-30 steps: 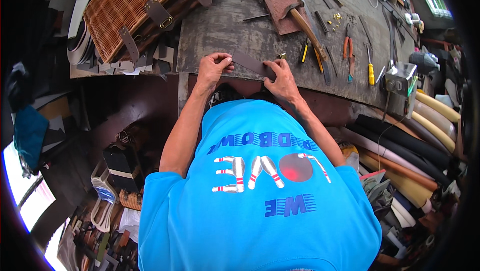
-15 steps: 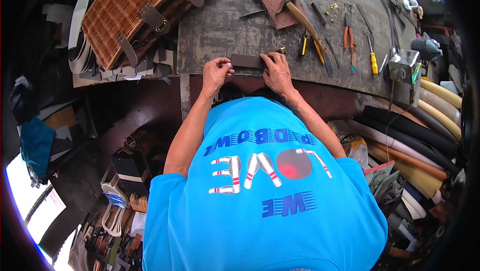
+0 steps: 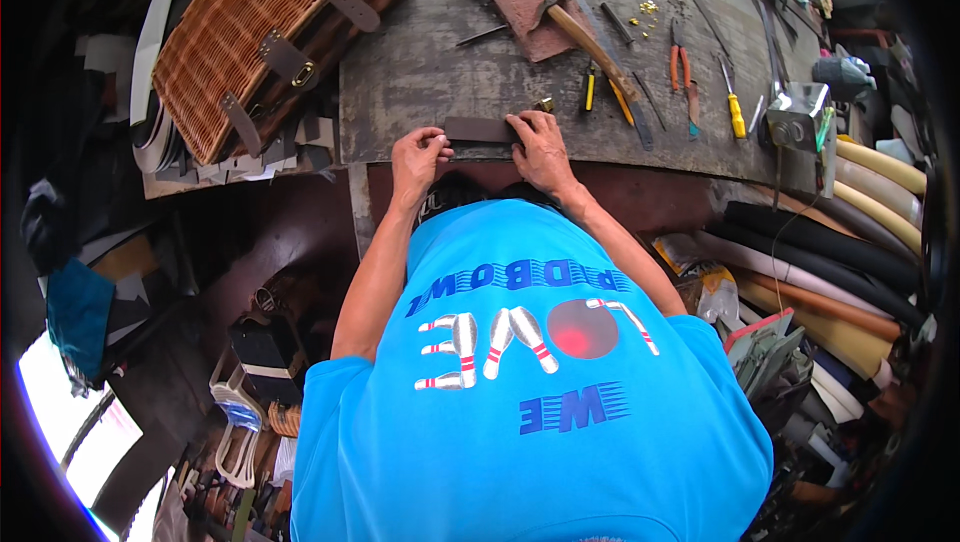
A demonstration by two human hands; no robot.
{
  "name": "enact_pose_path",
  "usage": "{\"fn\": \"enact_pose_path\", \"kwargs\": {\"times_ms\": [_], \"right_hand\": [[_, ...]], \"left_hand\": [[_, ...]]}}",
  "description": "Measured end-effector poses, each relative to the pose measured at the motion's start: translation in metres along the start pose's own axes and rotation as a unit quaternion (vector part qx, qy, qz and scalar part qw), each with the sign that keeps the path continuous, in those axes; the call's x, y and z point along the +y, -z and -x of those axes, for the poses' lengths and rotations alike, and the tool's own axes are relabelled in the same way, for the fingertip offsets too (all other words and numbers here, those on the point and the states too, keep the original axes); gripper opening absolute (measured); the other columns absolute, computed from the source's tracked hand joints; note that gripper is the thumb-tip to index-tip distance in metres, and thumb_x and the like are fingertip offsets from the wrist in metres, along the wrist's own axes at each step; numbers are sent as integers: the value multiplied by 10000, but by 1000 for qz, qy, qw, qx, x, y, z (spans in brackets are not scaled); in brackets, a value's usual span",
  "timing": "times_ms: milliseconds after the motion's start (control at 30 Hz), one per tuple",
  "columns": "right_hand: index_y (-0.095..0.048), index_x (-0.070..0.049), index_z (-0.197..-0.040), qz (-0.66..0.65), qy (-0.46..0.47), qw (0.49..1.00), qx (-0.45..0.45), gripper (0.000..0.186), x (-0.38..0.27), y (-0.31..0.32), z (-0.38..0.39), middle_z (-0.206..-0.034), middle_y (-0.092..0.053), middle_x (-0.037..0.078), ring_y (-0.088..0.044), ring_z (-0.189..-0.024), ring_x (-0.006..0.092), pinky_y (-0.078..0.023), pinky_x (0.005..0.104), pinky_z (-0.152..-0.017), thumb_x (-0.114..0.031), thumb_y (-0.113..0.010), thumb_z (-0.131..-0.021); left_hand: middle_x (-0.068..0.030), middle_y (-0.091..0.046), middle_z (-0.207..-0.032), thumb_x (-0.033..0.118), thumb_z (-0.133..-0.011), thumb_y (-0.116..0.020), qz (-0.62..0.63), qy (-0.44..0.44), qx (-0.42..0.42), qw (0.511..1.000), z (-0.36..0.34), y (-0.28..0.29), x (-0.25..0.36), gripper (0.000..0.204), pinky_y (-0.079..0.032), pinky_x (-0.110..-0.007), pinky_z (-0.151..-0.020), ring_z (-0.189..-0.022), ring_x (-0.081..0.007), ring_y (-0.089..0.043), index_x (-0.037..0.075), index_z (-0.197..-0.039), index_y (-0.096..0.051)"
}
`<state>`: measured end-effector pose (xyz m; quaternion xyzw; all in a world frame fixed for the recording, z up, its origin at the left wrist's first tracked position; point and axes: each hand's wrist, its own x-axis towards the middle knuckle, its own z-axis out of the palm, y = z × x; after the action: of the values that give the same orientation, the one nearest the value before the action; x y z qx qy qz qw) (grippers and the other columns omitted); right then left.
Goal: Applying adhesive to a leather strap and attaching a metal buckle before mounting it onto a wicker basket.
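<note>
At the front edge of the workbench lies a short, dark brown strip that looks like leather (image 3: 478,130). My right hand (image 3: 543,152) grips its right end, with the thumb and fingers bent over it. Beside the other end, my left hand (image 3: 418,158) has its fingers pinched together. A tiny pale spot shows at those fingertips, too small to name, and I cannot tell whether they touch the strip. A small brass-coloured piece (image 3: 543,104) sits just beyond my right hand.
A wicker basket (image 3: 230,42) with leather straps stands at left. Farther back on the workbench (image 3: 400,72) are a hammer (image 3: 590,40) on a reddish slab (image 3: 522,4), orange-handled pliers (image 3: 680,67), a yellow screwdriver (image 3: 736,114) and small brass bits (image 3: 646,14). Material rolls (image 3: 830,262) are stacked at right.
The whole view has shifted slightly, so the bench and tools appear a little farther left. Both hands keep nearly the same pose around the strip.
</note>
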<state>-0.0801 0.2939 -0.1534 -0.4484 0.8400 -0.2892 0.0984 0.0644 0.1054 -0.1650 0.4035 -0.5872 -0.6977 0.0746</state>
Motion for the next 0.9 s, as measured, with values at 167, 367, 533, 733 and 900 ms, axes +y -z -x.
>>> {"fn": "enact_pose_path", "kwargs": {"times_ms": [167, 367, 533, 733, 900], "right_hand": [[-603, -32, -1238, -18, 15, 1000, 13, 506, 5, -8, -1, -1213, -541, 167, -484, -1174, 368, -414, 454, -1022, -42, -661, -736], [-590, -28, -1244, -13, 6, 1000, 2, 500, 4, -6, 1, -1224, -529, 166, -474, -1180, 368, -414, 455, -1015, -46, -665, -750], [-568, -33, -1280, -3, 1, 1000, -4, 523, 5, -7, 2, -1245, -514, 161, -458, -1197, 366, -406, 455, -1042, -40, -670, -767], [-581, -27, -1255, 0, 7, 1000, 1, 501, 6, -8, 2, -1234, -525, 164, -475, -1190, 358, -418, 449, -1018, -38, -657, -760], [-576, -14, -1252, 3, 17, 1000, -7, 500, 4, -7, 2, -1235, -526, 166, -479, -1184, 359, -419, 452, -1017, -54, -668, -762]], "left_hand": [[-95, -694, -883, 93, -942, -647, 14, -20, 7, 1000, -2, 4, -7, 184, -561, -254, -676, -769, -160, -697, -50, -1055, -675], [-108, -705, -895, 100, -942, -641, 2, -9, 5, 1000, -3, 5, -6, 226, -547, -244, -651, -742, -148, -688, -64, -1094, -666], [-115, -710, -913, 105, -950, -623, -5, -10, 12, 1000, -1, 3, -6, 252, -552, -246, -670, -758, -149, -689, -69, -1129, -662], [-117, -708, -924, 119, -959, -629, -9, -7, 18, 1000, -2, 2, -7, 264, -554, -256, -677, -772, -156, -685, -66, -1144, -664], [-108, -707, -924, 109, -961, -609, -8, 0, 27, 1000, -1, 3, -9, 266, -547, -244, -669, -764, -148, -685, -62, -1158, -661]]}}
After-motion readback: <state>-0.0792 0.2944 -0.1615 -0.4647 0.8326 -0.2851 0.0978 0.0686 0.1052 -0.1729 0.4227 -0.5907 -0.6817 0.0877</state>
